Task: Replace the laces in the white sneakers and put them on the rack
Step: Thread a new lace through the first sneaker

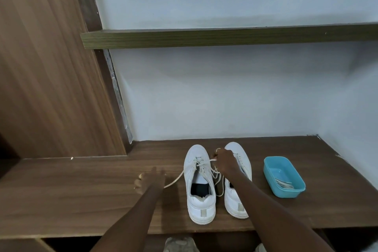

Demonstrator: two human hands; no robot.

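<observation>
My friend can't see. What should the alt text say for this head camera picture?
A right hand pinches the lace of the left sneaker, which stands beside the right sneaker on a wooden ledge, while the left hand holds its end out sideways. A blue tub with spare laces sits to the right.

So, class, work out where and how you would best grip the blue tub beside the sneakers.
Grip the blue tub across its narrow width, by the long walls, from above at the far end: it stands open-topped, that end is bare, and the laces lie at the near end.
</observation>
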